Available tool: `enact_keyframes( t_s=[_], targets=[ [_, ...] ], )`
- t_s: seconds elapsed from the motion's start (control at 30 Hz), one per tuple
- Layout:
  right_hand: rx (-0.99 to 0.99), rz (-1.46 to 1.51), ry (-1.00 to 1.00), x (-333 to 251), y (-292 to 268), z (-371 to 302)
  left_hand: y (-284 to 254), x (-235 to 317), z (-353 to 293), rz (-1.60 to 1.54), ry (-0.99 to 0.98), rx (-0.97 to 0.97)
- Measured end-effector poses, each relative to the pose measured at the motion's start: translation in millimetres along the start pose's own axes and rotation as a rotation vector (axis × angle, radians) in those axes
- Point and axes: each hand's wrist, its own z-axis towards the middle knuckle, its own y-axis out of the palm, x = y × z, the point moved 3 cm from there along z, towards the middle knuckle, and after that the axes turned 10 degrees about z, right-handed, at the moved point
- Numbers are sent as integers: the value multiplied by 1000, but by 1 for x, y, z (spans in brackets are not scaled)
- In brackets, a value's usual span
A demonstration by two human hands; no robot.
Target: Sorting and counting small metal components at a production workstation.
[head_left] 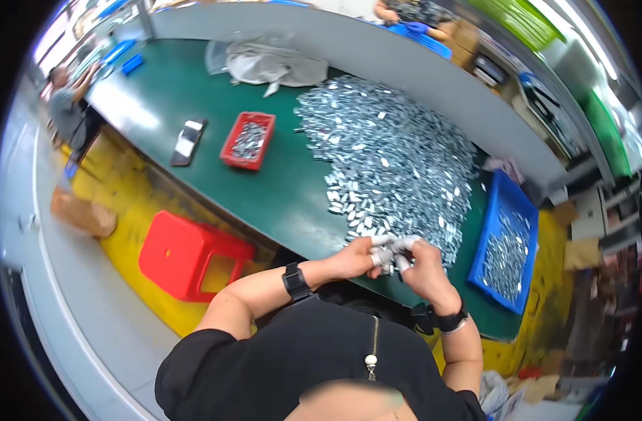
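My left hand [357, 258] and my right hand [424, 268] meet at the table's near edge, with white coverings on some fingertips. Both are closed, fingertips together around one or more small silvery metal pieces [387, 268]; their exact kind is too small to make out. Just beyond my hands spreads a large heap of similar small, shiny metal pieces [398, 161] on the green table [279, 189]. The nearest pieces lie loose, close to my left fingers. A dark band is on each of my wrists.
A red bin [227, 156] of small metal parts and a phone-like dark slab [187, 142] lie left. At right, a blue tray [476, 263] holds more pieces. A grey cloth [272, 64] lies against the partition. A red stool [168, 252] stands left. Other people [70, 116] work beyond.
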Motion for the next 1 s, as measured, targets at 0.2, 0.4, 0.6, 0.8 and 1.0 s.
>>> enact_keyframes(
  t_s=[0.2,0.4,0.6,0.8,1.0],
  targets=[
    [28,341,143,5,9,9,1,16,-2,-36,72,76],
    [156,258,135,8,7,2,4,19,5,50,82,61],
    [206,379,193,24,3,-12,19,18,14,144,26,31],
    [104,578,386,35,-7,-28,31,13,21,178,-2,53],
    [135,782,486,41,-14,-38,42,16,27,356,73,54]
  ],
)
